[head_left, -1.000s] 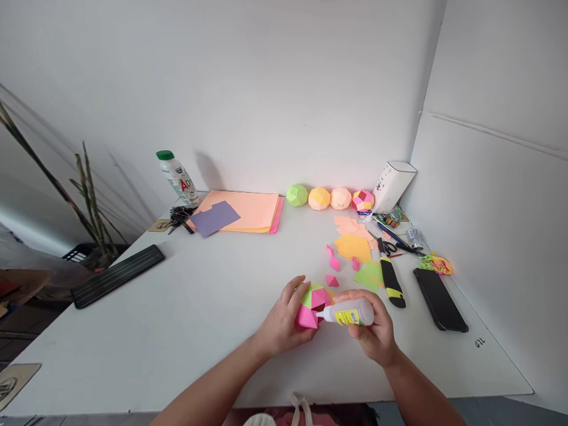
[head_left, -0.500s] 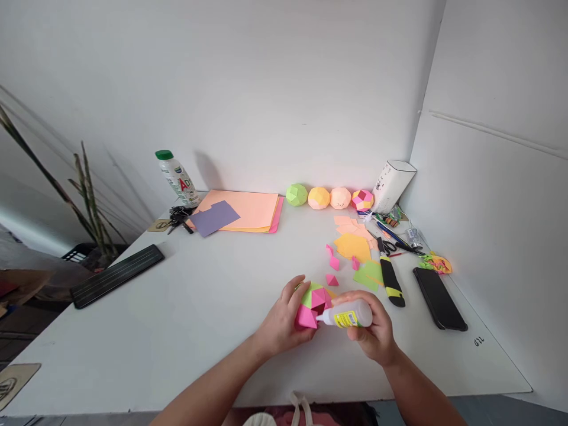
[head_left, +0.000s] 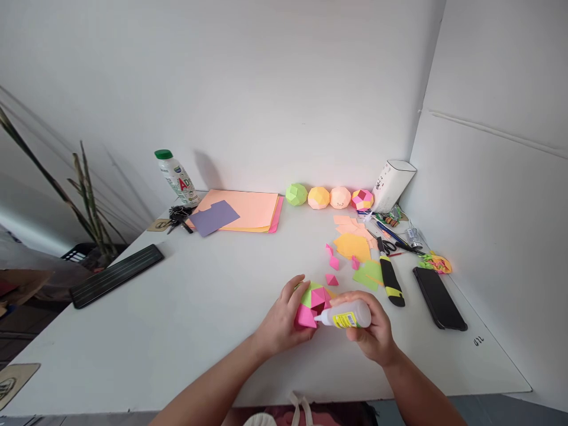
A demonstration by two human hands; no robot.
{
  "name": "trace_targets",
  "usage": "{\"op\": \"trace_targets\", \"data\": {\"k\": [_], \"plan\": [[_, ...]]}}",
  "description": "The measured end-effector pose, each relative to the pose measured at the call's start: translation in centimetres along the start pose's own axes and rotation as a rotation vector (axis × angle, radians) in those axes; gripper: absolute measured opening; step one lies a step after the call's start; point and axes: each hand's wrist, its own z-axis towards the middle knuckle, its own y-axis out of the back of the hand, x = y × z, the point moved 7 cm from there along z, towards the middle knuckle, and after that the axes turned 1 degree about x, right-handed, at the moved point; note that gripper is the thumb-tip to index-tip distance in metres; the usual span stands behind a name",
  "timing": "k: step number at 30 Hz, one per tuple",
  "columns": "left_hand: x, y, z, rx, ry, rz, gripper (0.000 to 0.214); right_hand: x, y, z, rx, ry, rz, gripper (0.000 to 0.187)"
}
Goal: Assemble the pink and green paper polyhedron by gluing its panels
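My left hand [head_left: 286,316] is closed around a pink and green faceted paper ball [head_left: 306,315], which has a dark opening on its right side. In my right hand [head_left: 375,331] lies a glue bottle [head_left: 345,315] with a yellow label, tipped sideways. Its nozzle points left, at the edge of the ball's opening. Whether glue is flowing is too small to tell. Just beyond the ball are several small folded pink paper pieces [head_left: 332,280]. Green paper scraps [head_left: 367,276] and orange paper scraps [head_left: 352,247] lie farther back.
A utility knife [head_left: 391,281], scissors [head_left: 389,247] and a black phone [head_left: 439,299] lie to the right. Several finished paper balls [head_left: 318,197] line the wall. Coloured sheets [head_left: 248,210], keys [head_left: 178,219], a white bottle [head_left: 178,179] and a black bar [head_left: 118,276] are on the left.
The glue bottle's nozzle has shifted very slightly left along the opening's edge. My left hand and the ball have barely moved.
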Motion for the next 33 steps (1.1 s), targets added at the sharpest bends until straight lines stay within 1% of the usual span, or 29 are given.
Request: {"op": "trace_targets", "data": {"k": [3, 5, 8, 13, 16, 18, 19, 21, 23, 25, 26, 27, 29, 31, 33], "plan": [[0.0, 0.0, 0.0, -0.002, -0.010, -0.003, 0.094, 0.0, -0.1, 0.0, 0.009, -0.019, 0.018, 0.039], [0.1, 0.0, -0.1, -0.007, -0.016, -0.013, 0.094, -0.1, 0.0, 0.1, -0.013, -0.029, 0.049, 0.038], [0.2, 0.1, -0.1, -0.025, -0.019, -0.042, 0.093, -0.6, 0.9, 0.1, -0.111, -0.060, 0.149, 0.036], [-0.2, 0.9, 0.0, -0.102, -0.052, -0.136, 0.088, -1.7, 3.3, 0.4, -0.299, -0.169, 0.415, 0.032], [-0.4, 1.8, 0.0, -0.195, -0.046, -0.192, 0.083, -1.7, 4.4, 0.9, -0.335, -0.214, 0.432, 0.028], [-0.5, 2.5, -0.1, -0.273, -0.047, -0.212, 0.082, -2.0, 4.9, 1.2, -0.321, -0.258, 0.353, 0.026], [-0.5, 2.8, -0.2, -0.309, -0.048, -0.218, 0.082, -2.3, 5.0, 1.2, -0.304, -0.292, 0.279, 0.028], [-0.5, 3.3, -0.2, -0.367, -0.044, -0.223, 0.081, -3.2, 5.0, 1.2, -0.248, -0.369, 0.043, 0.033], [-0.5, 3.8, -0.3, -0.415, -0.035, -0.218, 0.080, -4.3, 4.5, 1.0, -0.139, -0.423, -0.281, 0.033], [-0.5, 4.2, -0.4, -0.458, -0.010, -0.209, 0.078, -5.2, 3.1, 0.9, 0.013, -0.407, -0.578, 0.029], [-0.3, 4.4, -0.4, -0.465, 0.023, -0.206, 0.076, -5.7, 2.1, 0.8, 0.122, -0.379, -0.690, 0.026], [0.0, 4.4, -0.4, -0.466, 0.077, -0.216, 0.075, -6.0, 1.3, 0.6, 0.169, -0.365, -0.715, 0.025], [0.8, 4.4, -0.6, -0.463, 0.171, -0.254, 0.072, -6.4, 0.1, 0.3, 0.219, -0.347, -0.741, 0.025], [1.7, 4.4, -0.8, -0.477, 0.242, -0.303, 0.070, -6.3, -0.4, 0.2, 0.238, -0.328, -0.765, 0.025], [2.3, 4.1, -0.8, -0.469, 0.271, -0.320, 0.069, -6.1, -0.5, 0.2, 0.245, -0.315, -0.768, 0.024]]}}
